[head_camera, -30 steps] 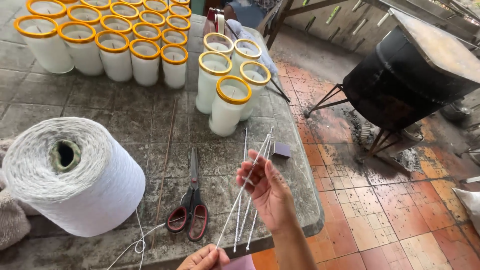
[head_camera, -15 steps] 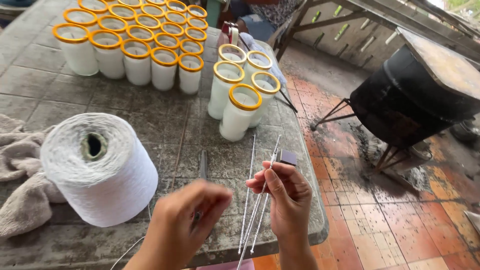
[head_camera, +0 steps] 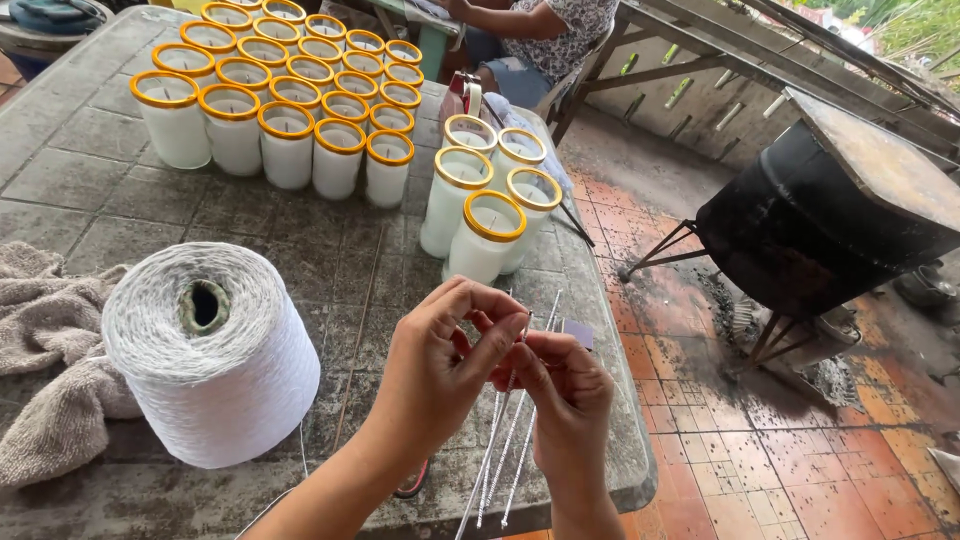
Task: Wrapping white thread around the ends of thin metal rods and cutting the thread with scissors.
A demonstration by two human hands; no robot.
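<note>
Cloth (head_camera: 45,370): crumpled grey rag at the table's left edge, touching the spool
Spool (head_camera: 212,352): big cone of white thread lying on its side on the stone table (head_camera: 90,200), hollow core facing up
Candle jars (head_camera: 285,100): white, gold-rimmed, massed at the far side; four more (head_camera: 487,195) stand apart, nearer the hands
Left hand (head_camera: 440,365): fingers curled, thumb and forefinger pinching the top of the wicks
Wicks (head_camera: 505,450): thin white waxed strands, hanging down between both hands past the table edge
Right hand (head_camera: 565,395): closed around the wicks just below the left fingertips, touching them
Stove (head_camera: 820,220): black drum on legs over the tiled floor, well to the right
</note>
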